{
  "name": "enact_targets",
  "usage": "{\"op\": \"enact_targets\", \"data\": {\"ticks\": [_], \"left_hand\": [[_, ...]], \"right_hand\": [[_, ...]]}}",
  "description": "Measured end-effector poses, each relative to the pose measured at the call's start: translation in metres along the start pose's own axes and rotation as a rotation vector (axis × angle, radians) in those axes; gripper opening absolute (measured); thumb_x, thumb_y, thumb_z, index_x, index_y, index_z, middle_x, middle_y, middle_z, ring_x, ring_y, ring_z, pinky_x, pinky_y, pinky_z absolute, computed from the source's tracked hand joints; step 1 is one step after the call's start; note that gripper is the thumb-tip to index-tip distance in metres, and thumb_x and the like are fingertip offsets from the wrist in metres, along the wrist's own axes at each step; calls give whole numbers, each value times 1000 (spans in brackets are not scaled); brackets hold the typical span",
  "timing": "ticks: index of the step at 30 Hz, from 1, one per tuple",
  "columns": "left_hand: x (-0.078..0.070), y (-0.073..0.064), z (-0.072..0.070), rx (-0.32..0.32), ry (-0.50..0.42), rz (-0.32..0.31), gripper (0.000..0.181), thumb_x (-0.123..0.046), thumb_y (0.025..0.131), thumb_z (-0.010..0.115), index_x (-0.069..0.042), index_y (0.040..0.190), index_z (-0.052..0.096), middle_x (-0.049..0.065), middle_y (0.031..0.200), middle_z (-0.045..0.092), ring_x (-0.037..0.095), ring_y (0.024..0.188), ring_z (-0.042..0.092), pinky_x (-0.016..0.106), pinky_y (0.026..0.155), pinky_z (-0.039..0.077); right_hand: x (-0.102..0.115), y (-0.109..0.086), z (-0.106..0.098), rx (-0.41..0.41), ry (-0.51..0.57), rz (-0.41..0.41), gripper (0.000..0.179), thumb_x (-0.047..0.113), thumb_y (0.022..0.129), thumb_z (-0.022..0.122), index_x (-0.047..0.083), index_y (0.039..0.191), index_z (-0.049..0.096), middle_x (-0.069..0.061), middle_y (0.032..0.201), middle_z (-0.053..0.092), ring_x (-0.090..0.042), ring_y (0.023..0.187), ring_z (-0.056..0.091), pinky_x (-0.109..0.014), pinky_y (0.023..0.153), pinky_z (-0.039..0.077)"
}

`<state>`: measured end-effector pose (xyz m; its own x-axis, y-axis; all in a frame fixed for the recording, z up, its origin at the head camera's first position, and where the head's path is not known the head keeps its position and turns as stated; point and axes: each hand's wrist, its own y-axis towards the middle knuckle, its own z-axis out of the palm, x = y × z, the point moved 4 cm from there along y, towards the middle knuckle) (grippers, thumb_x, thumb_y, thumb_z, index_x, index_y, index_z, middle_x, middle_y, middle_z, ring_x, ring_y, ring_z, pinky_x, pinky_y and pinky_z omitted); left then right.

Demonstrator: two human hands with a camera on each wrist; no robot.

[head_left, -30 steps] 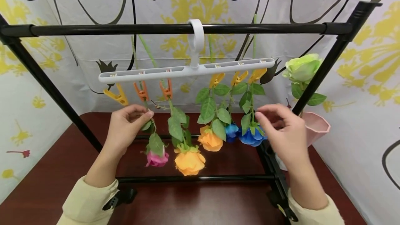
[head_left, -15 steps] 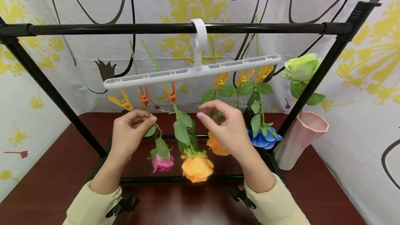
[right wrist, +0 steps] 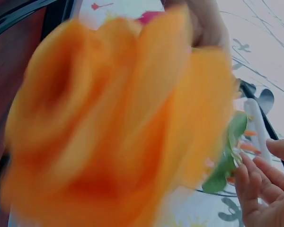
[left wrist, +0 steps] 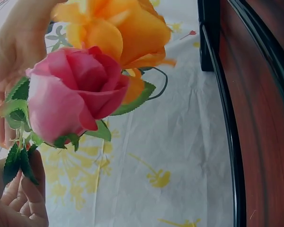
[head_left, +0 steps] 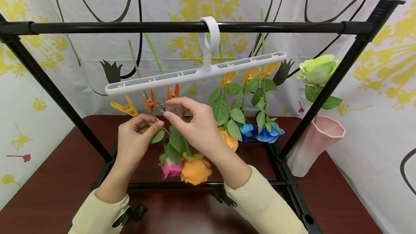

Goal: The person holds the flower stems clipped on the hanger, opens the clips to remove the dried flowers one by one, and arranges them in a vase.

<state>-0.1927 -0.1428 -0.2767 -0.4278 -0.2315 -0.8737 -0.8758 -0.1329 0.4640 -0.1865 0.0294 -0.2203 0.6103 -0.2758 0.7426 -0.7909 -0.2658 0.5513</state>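
Note:
My left hand (head_left: 136,140) pinches the stem of a pink rose (head_left: 171,169), which hangs head down from an orange clip (head_left: 149,100) under a white clip hanger (head_left: 182,77). In the left wrist view the pink rose (left wrist: 75,97) fills the middle. My right hand (head_left: 195,125) is beside the left, thumb and forefinger apart near a thin twig (head_left: 161,107). It overlaps the stem of an orange-yellow rose (head_left: 196,170), hung from a second orange clip (head_left: 173,91). That rose (right wrist: 109,127) hides much of the right wrist view. At the hanger's left end a yellow clip (head_left: 126,106) holds nothing.
The hanger hooks over a black rack bar (head_left: 113,27). Three yellow clips on its right hold an orange rose (head_left: 229,140) and two blue flowers (head_left: 268,132). A pink-white vase (head_left: 312,147) with a pale green rose (head_left: 320,68) stands right, by the rack's post.
My right hand has moved left from beside the blue flowers to next to my left hand. The left hand keeps its pinch on the pink rose's stem. The hanger has swayed and tilted slightly.

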Motion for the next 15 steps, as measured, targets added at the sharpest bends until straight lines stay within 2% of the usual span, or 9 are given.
{"op": "enact_targets", "data": {"ticks": [4, 9, 11, 15], "left_hand": [[-1, -1, 0, -15, 22, 24, 13, -4, 88, 74, 7, 86, 68, -21, 74, 66, -1, 71, 67, 15, 63, 50], [-4, -3, 1, -33, 38, 65, 11, -2, 86, 75, 6, 84, 68, -20, 72, 65, -1, 67, 66, 14, 60, 49], [-6, -5, 2, -38, 40, 82, 11, -3, 86, 75, 5, 83, 69, -19, 71, 65, 0, 64, 65, 15, 56, 48], [-9, -9, 2, -45, 35, 106, 9, -1, 85, 76, 4, 83, 69, -17, 72, 65, 0, 62, 63, 15, 54, 46]], "right_hand": [[2, 4, 8, -68, -80, -43, 25, 19, 93, 71, 11, 117, 73, 0, 101, 76, -15, 82, 58, -23, 61, 43], [7, 3, 16, -167, -171, -110, 29, 22, 91, 74, 10, 118, 74, -2, 105, 77, -21, 91, 53, -24, 64, 41], [9, 3, 20, -190, -175, -132, 32, 23, 90, 76, 10, 118, 73, -3, 108, 76, -21, 94, 49, -23, 65, 40], [9, 6, 25, -202, -109, -134, 35, 23, 86, 79, 9, 118, 73, -3, 110, 76, -20, 97, 40, -24, 72, 37]]}}
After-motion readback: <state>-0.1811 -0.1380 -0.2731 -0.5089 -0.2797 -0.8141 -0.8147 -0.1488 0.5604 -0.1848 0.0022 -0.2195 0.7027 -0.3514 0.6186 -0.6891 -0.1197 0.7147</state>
